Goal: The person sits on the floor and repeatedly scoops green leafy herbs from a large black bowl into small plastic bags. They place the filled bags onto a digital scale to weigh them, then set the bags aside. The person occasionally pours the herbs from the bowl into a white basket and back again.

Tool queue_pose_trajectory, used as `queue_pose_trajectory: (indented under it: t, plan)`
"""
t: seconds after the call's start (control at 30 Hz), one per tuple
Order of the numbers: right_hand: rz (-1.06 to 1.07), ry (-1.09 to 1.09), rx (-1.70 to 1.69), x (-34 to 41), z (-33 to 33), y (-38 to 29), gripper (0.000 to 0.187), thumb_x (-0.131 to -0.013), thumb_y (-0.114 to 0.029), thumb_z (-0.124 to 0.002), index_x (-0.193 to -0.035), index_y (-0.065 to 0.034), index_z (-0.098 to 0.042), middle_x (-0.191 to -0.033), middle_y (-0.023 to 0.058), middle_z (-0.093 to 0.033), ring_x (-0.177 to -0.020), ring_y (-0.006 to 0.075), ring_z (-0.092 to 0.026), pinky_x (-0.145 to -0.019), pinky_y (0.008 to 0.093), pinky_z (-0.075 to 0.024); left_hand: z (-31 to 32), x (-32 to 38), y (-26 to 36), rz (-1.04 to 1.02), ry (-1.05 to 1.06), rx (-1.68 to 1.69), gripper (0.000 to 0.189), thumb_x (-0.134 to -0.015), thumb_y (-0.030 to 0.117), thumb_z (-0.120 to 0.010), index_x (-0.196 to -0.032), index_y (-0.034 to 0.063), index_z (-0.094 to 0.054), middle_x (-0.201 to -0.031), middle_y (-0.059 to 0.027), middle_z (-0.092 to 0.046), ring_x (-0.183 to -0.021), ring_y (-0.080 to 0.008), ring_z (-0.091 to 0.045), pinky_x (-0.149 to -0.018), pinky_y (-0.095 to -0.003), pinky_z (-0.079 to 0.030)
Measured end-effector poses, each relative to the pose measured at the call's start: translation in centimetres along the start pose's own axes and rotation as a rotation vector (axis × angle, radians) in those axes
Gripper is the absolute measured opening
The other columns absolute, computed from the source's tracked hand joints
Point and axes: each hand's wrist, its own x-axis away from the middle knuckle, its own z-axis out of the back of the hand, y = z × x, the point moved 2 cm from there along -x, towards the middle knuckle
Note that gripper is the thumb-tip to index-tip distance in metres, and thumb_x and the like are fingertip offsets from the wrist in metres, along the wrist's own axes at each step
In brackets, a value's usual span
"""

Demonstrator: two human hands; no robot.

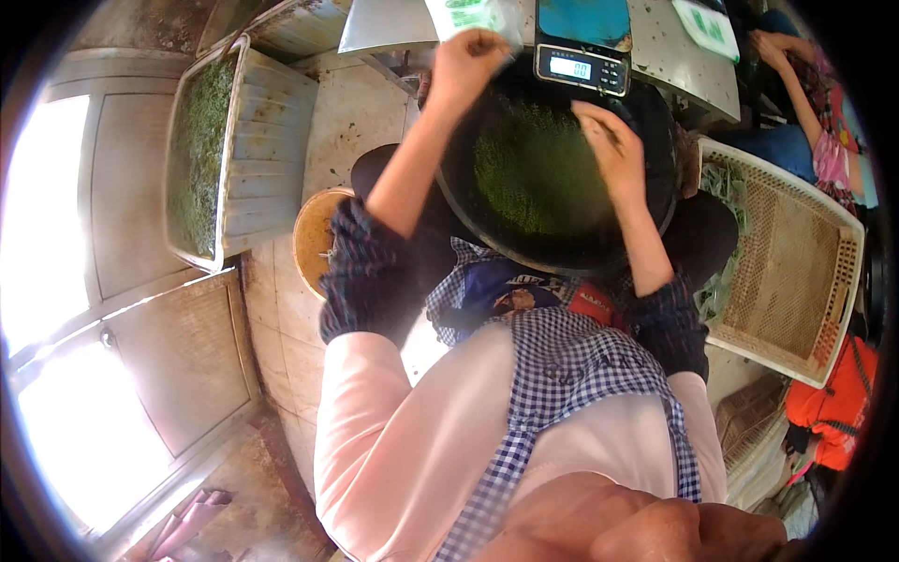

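A large round black basin (pixel 555 246) rests at my lap with a heap of small green leaves or sprouts (pixel 527 168) in it. My left hand (pixel 474 67) is raised at the basin's far left edge, its curled fingers at a clear plastic bag with green print (pixel 477 17) on the table. Over the right part of the basin hangs my right hand (pixel 611 140), fingers bent and close together; whether it holds anything cannot be told. Between and beyond my hands stands a digital scale (pixel 583 69) with a blue platform (pixel 583 21) and a lit display.
A metal table (pixel 685 77) carries another printed bag or tray (pixel 708 29). A tall bin of greens (pixel 267 147) and a yellow bucket (pixel 309 239) stand at left. A cream plastic crate (pixel 786 260) with leafy stems lies at right. Another person's hand (pixel 772 49) is at upper right.
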Motion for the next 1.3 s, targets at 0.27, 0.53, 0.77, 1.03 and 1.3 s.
queue_pose_trajectory:
  t: [0.27,0.53,0.77,1.03,1.3]
  plan:
    - [-0.641,0.033,-1.092,0.0,-3.2,7.0,0.035,-0.082,-0.031,-0.065,-0.106,-0.0083,-0.053,-0.086,0.0033,-0.059,-0.069,0.0106,-0.057,-0.06,0.0228,-0.0496,-4.8,6.6,-0.1,0.633,-0.18,1.107,0.026,-0.086,0.009,-0.057,-0.111,0.0018,-0.058,-0.081,-0.0009,-0.06,-0.07,-0.0082,-0.055,-0.059,-0.0246,-0.047]
    - [-0.782,0.434,-0.98,2.1,-3.9,10.8,0.033,-0.082,-0.042,-0.062,-0.08,-0.0118,-0.051,-0.054,-0.0027,-0.039,-0.047,0.0102,-0.042,-0.053,0.0264,-0.0438,-7.0,9.8,-4.9,0.903,-0.209,1.205,0.032,-0.086,0.006,-0.049,-0.118,0.0028,-0.053,-0.058,0.0045,-0.035,-0.048,-0.008,-0.036,-0.048,-0.0185,-0.037]
    - [-0.623,0.275,-0.325,-1.6,0.7,19.2,0.036,-0.094,-0.032,-0.044,-0.108,-0.001,-0.056,-0.101,0.0091,-0.058,-0.089,0.0251,-0.056,-0.081,0.0402,-0.0458,0.4,9.6,-4.5,-0.022,0.122,-0.308,0.028,-0.078,0.002,-0.055,-0.104,0.0051,-0.065,-0.065,-0.005,-0.056,-0.054,-0.0116,-0.05,-0.051,-0.0259,-0.042]
    - [-0.159,-0.644,0.359,7.2,-9.1,20.7,0.011,-0.084,-0.009,-0.057,-0.091,-0.0041,-0.063,-0.104,0.0122,-0.056,-0.097,0.0302,-0.055,-0.084,0.038,-0.0438,1.1,11.3,-6.5,0.04,0.278,-0.24,0.03,-0.07,-0.001,-0.056,-0.097,0.0069,-0.067,-0.062,-0.0102,-0.053,-0.05,-0.0185,-0.05,-0.051,-0.0276,-0.041]
    - [0.06,-0.367,0.281,-2.0,-13.2,18.4,0.026,-0.09,-0.025,-0.051,-0.105,-0.0038,-0.055,-0.102,0.015,-0.055,-0.098,0.035,-0.053,-0.081,0.0395,-0.0437,0.7,10.5,-5.6,0.005,0.249,-0.204,0.029,-0.076,-0.001,-0.056,-0.102,0.0053,-0.066,-0.06,-0.0048,-0.05,-0.051,-0.0081,-0.042,-0.05,-0.024,-0.037]
